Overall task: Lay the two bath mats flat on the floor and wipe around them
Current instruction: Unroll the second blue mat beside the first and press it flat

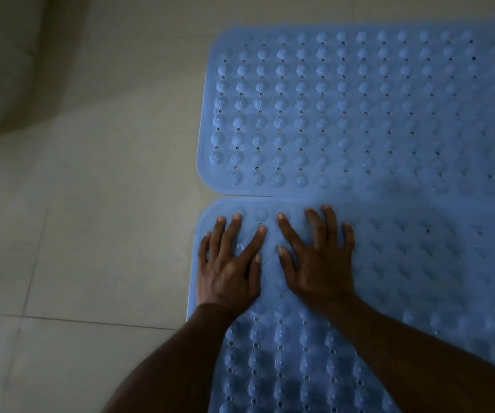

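Two blue rubber bath mats with raised bumps and small holes lie flat on the tiled floor, edge to edge. The far mat [359, 108] fills the upper right. The near mat [419, 263] runs from the middle down to the bottom edge. My left hand [228, 263] presses flat on the near mat's far left corner, fingers spread and straight. Just to its right, my right hand [317, 260] also presses flat on the same mat with its fingers spread. Neither hand holds anything.
Pale grey floor tiles [91, 234] with thin grout lines cover the left half. A pale curved shape, maybe a wall base or fixture [8, 70], rises at the upper left. The light is dim.
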Tool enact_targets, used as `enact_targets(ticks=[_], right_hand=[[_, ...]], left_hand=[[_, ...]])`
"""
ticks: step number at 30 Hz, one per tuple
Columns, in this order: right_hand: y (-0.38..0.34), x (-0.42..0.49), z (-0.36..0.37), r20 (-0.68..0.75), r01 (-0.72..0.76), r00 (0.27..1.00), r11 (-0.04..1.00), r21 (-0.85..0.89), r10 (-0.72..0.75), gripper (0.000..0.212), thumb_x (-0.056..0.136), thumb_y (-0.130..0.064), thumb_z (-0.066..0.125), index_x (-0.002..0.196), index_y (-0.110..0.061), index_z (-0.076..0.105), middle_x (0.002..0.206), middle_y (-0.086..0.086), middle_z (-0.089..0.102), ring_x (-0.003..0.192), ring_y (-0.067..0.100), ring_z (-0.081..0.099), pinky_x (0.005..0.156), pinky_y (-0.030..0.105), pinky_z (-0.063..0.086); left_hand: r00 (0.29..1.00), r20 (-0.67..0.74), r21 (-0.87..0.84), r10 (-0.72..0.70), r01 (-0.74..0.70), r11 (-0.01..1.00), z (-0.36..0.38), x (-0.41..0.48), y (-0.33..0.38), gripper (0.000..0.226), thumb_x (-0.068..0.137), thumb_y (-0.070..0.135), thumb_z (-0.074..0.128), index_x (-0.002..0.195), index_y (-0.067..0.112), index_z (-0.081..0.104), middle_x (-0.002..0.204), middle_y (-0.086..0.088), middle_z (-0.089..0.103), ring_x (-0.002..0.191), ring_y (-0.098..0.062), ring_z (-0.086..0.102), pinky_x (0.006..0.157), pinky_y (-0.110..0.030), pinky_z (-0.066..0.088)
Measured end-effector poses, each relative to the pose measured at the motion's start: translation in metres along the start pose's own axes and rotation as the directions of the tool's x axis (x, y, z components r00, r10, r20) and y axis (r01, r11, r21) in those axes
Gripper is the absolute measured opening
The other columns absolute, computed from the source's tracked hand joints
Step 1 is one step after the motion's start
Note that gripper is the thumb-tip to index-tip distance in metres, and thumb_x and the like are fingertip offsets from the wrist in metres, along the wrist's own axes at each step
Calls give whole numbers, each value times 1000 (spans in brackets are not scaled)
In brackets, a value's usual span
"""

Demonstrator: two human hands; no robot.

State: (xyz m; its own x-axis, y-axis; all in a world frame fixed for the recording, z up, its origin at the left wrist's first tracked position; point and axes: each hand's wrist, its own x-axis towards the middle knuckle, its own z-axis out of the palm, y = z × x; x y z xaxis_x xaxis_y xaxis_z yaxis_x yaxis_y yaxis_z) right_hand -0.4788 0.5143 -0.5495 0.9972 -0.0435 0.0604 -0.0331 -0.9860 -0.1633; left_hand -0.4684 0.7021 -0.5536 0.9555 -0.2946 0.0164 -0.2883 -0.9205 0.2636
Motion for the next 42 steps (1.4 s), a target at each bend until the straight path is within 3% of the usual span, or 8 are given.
enact_targets(ticks=[6,11,15,22,27,31,37,42], right_hand=[[4,-2,5,-7,10,1000,1000,4,-10,54,97,-56,40,149,-41,40,151,11,45,147,37,30,115,60,21],[20,-30,-1,17,12,1000,1000,16,-13,65,96,-62,35,155,-32,33,160,5,35,151,29,25,118,58,21],[59,-100,-17,-19,-116,993,993,-9,116,65,96,-59,35,153,-28,37,159,6,38,149,29,31,115,59,26],[164,-181,-58,-118,-462,884,885,-64,453,61,95,-53,41,146,-21,49,151,13,48,142,35,42,107,61,36],[235,-213,-67,-169,-664,743,744,-67,648,67,93,-54,37,149,-18,43,153,18,42,144,38,35,111,65,28],[263,-208,-53,-215,-772,624,635,-21,752,66,93,-51,41,150,-16,39,155,19,37,147,39,29,113,66,23],[266,-207,-39,-286,-812,558,584,8,779,59,95,-48,43,146,-19,42,154,17,38,145,36,32,119,52,21],[263,-205,-48,-288,-815,551,579,16,783,49,93,-43,51,134,-17,53,145,23,41,135,41,38,115,53,27]], left_hand=[[999,21,-6,-26,26,1000,1,-3,3,51,102,43,39,152,42,41,166,-5,28,155,-31,18,121,-53,24],[972,208,52,-113,104,993,-7,-12,15,66,96,58,7,161,42,8,171,-1,-3,157,-29,-5,125,-53,10],[946,291,83,-141,122,989,-21,-46,58,76,91,61,6,162,34,0,171,-3,-8,156,-32,-9,126,-51,0],[927,363,45,94,-118,992,-9,-81,171,76,93,58,11,161,31,-5,171,-3,-8,156,-31,-9,126,-51,0],[875,369,-17,313,-330,944,19,-70,241,80,89,61,3,162,30,6,171,-4,-1,157,-30,-6,125,-51,1],[840,287,-79,460,-458,886,58,-45,280,70,97,54,28,160,25,28,168,-8,20,155,-35,14,123,-55,16],[814,174,-37,555,-558,829,84,-41,295,63,99,47,44,158,27,34,167,-7,25,156,-33,13,121,-60,15],[781,149,-44,606,-607,793,82,-41,293,59,98,45,47,155,29,41,164,-8,31,155,-37,14,118,-64,18]])
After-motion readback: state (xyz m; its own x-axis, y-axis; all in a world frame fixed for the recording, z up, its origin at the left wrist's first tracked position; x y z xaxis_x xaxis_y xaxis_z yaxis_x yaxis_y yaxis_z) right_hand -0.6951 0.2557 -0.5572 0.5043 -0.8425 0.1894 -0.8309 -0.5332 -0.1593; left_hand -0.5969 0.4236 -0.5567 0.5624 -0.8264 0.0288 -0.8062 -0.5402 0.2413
